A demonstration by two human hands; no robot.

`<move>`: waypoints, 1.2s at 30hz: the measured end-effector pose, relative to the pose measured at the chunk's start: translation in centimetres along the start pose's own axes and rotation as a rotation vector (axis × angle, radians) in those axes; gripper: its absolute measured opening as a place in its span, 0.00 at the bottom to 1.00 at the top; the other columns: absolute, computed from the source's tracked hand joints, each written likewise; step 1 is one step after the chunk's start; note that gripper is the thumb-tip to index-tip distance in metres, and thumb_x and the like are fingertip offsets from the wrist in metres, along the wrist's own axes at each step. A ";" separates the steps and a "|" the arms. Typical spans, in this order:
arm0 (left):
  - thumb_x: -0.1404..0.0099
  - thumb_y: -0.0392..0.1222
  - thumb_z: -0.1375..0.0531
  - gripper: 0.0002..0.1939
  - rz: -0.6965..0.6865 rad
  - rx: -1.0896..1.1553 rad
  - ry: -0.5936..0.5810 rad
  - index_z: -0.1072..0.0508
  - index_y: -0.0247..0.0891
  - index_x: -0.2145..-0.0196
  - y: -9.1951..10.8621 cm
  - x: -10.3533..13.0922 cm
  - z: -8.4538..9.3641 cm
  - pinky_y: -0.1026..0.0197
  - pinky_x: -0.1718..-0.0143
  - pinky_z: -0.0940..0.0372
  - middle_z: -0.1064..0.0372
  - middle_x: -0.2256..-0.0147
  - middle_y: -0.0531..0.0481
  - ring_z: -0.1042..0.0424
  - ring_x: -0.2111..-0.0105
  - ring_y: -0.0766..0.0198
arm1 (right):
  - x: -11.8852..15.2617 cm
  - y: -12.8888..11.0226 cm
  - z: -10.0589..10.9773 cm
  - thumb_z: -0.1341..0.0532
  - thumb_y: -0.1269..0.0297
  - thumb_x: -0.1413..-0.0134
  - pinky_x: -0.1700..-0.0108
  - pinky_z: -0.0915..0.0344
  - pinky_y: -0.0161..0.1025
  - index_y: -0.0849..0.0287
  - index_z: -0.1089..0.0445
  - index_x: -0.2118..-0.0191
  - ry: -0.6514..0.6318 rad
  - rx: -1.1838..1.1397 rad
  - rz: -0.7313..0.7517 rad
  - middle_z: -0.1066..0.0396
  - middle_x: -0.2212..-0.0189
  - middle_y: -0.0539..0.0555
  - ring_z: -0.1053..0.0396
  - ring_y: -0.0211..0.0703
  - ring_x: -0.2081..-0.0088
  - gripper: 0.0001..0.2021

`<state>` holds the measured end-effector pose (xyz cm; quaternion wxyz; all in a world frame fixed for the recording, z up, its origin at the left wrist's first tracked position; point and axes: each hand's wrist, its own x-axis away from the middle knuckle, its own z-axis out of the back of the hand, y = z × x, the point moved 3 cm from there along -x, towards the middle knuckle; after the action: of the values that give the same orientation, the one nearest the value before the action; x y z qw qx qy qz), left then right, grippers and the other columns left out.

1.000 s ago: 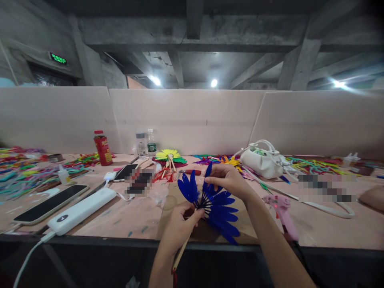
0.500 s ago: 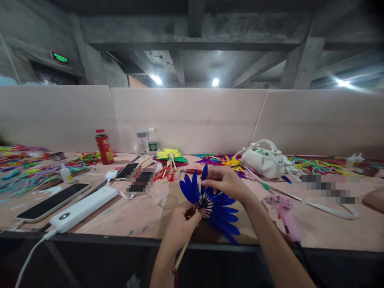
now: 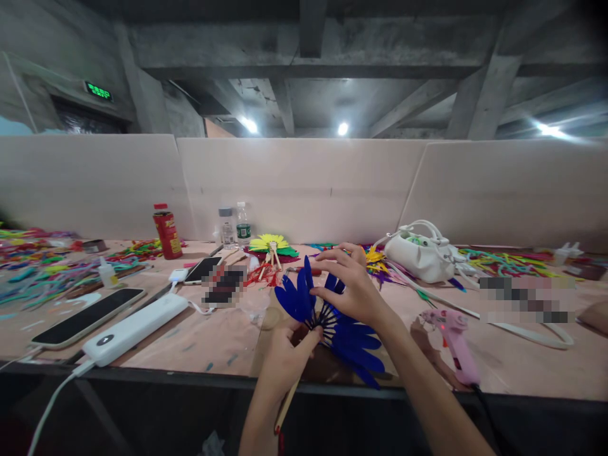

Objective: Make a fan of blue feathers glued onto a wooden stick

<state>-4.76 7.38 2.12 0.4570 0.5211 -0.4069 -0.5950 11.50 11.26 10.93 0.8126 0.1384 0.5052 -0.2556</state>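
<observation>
Gray beams [image 3: 332,47] hang over white wall boards [image 3: 294,190], and below them a long pink bench [image 3: 175,351] is full of bright bits. At its front, over a brown board [image 3: 261,345], is a blue feather fan [image 3: 351,342]. Its wooden handle [image 3: 288,402] slants down and left, past the bench edge. The left hand [image 3: 287,358] is low on the fan, its fingers pinching the spot where the thin black ribs [image 3: 327,320] meet. The right hand [image 3: 354,291] is up higher, with its fingers bent and spread apart. One blue feather [image 3: 308,273] stands almost straight up, just left of the right thumb tip, so the right hand is nearer to its top. I cannot tell if the thumb touches it. Nothing stands between them, and the left hand sits below. Behind the fan lie a red-handled tool [image 3: 301,272] and a yellow feather fan [image 3: 270,244]. To the right, a pink glue gun [image 3: 456,345] lies near the right forearm, with a white bag [image 3: 420,258] farther back. White and black gadgets, a power bank [image 3: 137,329] and a phone [image 3: 90,316], lie well off to the left.
</observation>
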 end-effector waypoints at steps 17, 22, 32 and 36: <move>0.45 0.46 0.33 0.11 -0.017 0.138 0.001 0.23 0.36 0.70 -0.5 -0.3 -0.1 0.65 0.78 0.41 0.32 0.80 0.56 0.37 0.81 0.67 | 0.3 0.7 1.9 0.37 0.61 0.35 0.34 0.51 0.62 0.49 0.19 0.57 0.178 0.137 -0.137 0.33 0.42 0.55 0.41 0.58 0.40 0.08; 0.40 0.47 0.35 0.10 -0.039 -0.018 -0.040 0.23 0.37 0.68 -0.6 -0.1 -0.1 0.64 0.75 0.40 0.32 0.77 0.54 0.34 0.77 0.64 | 0.5 0.9 0.3 0.36 0.57 0.36 0.30 0.57 0.67 0.50 0.20 0.53 0.016 0.128 -0.164 0.44 0.32 0.56 0.56 0.65 0.30 0.10; 0.38 0.47 0.35 0.10 -0.054 -0.022 -0.079 0.21 0.38 0.65 -1.5 -0.3 -0.2 0.64 0.75 0.42 0.33 0.77 0.54 0.34 0.76 0.62 | 0.4 0.8 0.3 0.32 0.61 0.41 0.32 0.55 0.71 0.53 0.27 0.70 -0.039 0.003 -0.195 0.37 0.35 0.55 0.53 0.65 0.32 0.07; 0.39 0.48 0.34 0.11 -0.040 0.009 -0.056 0.21 0.36 0.67 -1.2 -0.2 -0.2 0.64 0.75 0.40 0.31 0.76 0.54 0.35 0.77 0.64 | 0.6 1.5 0.5 0.32 0.59 0.42 0.33 0.53 0.71 0.54 0.28 0.70 -0.018 0.037 -0.216 0.36 0.36 0.55 0.51 0.66 0.34 0.09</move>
<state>-4.70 7.90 1.03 0.4310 0.5144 -0.4114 -0.6167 12.93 12.06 10.53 0.7822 0.0957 0.5049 -0.3522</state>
